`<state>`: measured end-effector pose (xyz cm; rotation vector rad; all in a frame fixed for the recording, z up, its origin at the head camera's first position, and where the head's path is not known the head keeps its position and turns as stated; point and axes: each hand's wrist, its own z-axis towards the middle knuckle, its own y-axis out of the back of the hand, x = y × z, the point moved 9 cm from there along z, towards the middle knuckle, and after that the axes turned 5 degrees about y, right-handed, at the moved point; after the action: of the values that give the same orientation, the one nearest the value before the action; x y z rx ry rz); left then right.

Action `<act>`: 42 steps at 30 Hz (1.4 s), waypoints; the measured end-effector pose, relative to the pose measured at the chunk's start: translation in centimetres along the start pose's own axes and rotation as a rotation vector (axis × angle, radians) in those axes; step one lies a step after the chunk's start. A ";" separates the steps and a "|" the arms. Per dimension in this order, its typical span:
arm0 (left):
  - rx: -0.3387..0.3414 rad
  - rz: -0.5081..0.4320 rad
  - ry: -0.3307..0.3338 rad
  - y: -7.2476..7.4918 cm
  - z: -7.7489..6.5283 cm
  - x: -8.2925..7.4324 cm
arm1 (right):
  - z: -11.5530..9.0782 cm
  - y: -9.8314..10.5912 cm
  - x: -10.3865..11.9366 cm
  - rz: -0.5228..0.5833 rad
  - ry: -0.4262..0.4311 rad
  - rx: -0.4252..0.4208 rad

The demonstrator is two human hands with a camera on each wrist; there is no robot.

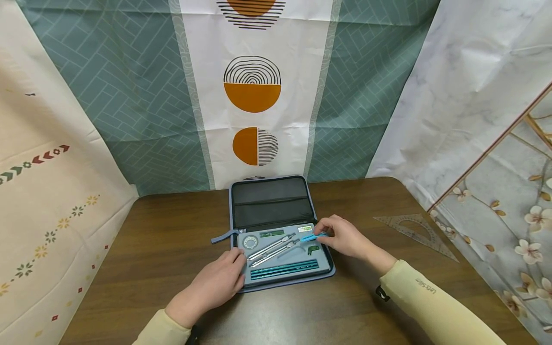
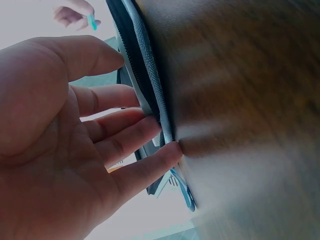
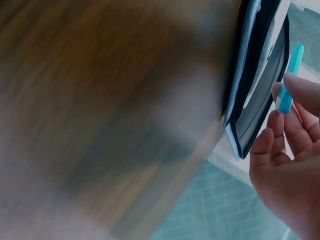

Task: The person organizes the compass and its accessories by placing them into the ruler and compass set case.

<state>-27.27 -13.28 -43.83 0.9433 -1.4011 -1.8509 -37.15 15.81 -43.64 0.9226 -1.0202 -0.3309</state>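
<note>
Our left hand [image 1: 215, 282] rests with straight fingers on the left edge of the open geometry case [image 1: 282, 275], steadying it on the table [image 1: 151, 239]. In the tray, both compasses [image 1: 271, 249] and the teal pencils [image 1: 284, 270] remain seated. Our right hand [image 1: 347, 237] pinches a small blue tube [image 1: 313, 236] just above the tray's right side; we judge one item lifted, the rest untouched.

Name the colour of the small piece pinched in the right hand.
Light blue piece, clearest in the right wrist view.
</note>
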 end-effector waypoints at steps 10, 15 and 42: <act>0.010 0.002 0.008 -0.2 0.1 0.2 | 0.5 -2.4 2.2 0.018 0.104 0.066; 0.016 0.001 0.012 -0.2 0.1 0.2 | 0.9 -3.2 3.0 -0.019 0.135 0.078; 0.033 -0.004 0.025 -0.2 0.2 0.2 | 1.3 -4.9 6.1 -0.205 0.359 0.129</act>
<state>-27.54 -13.32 -44.07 0.9826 -1.4198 -1.8180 -34.28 8.40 -43.65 1.1598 -0.6239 -0.2592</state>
